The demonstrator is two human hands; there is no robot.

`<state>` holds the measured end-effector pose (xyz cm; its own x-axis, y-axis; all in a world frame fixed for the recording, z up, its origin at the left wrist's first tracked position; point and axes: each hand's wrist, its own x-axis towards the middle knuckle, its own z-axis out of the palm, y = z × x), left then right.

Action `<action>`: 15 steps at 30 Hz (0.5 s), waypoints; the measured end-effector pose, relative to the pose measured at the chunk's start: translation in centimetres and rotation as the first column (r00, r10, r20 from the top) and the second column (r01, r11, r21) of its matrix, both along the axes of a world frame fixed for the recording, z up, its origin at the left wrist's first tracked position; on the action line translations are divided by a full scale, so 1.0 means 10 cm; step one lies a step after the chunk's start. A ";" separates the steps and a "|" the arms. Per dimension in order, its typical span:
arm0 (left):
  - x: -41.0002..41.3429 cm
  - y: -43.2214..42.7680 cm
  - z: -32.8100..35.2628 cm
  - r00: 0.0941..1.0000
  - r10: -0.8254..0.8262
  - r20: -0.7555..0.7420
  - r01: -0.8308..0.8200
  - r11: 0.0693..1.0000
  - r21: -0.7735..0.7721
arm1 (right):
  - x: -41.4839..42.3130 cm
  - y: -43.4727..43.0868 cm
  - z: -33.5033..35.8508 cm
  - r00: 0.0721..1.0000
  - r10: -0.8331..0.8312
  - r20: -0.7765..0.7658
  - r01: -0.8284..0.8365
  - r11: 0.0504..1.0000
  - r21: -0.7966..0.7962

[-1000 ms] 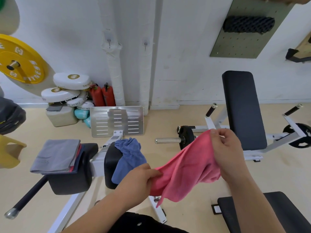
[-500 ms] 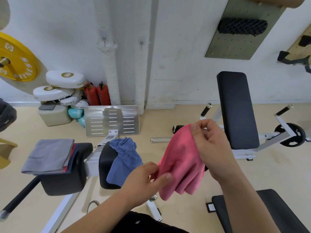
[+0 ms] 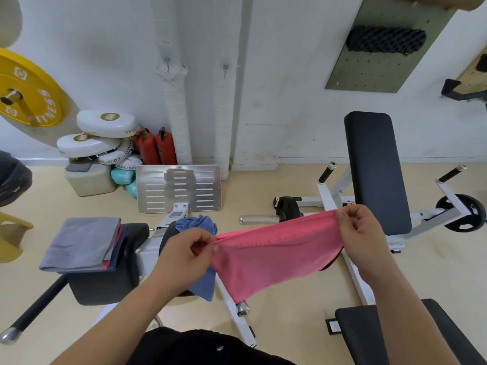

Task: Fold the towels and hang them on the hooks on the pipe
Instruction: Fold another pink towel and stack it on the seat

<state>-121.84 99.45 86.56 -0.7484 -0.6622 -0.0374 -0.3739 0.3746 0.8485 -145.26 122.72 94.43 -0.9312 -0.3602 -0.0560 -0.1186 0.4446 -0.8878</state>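
The soft pink towel (image 3: 274, 259) hangs stretched in the air before me. My left hand (image 3: 184, 256) pinches one corner, my right hand (image 3: 361, 233) the other. I think folding starts now: next, bring both corners together.

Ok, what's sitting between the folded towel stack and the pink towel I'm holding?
In the head view, a crumpled blue towel draped over a black pad, partly behind your left hand, which pinches the pink towel.
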 end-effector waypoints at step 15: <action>-0.02 -0.34 0.45 0.990 -0.107 0.087 0.123 0.973 -0.197 | -0.16 0.10 -0.18 0.993 0.052 0.106 -0.043 0.995 -0.090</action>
<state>-122.07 96.05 91.07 -0.8202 -0.5714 0.0288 -0.3782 0.5793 0.7221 -146.85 123.74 92.63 -0.9030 -0.4119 -0.1219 -0.0388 0.3609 -0.9318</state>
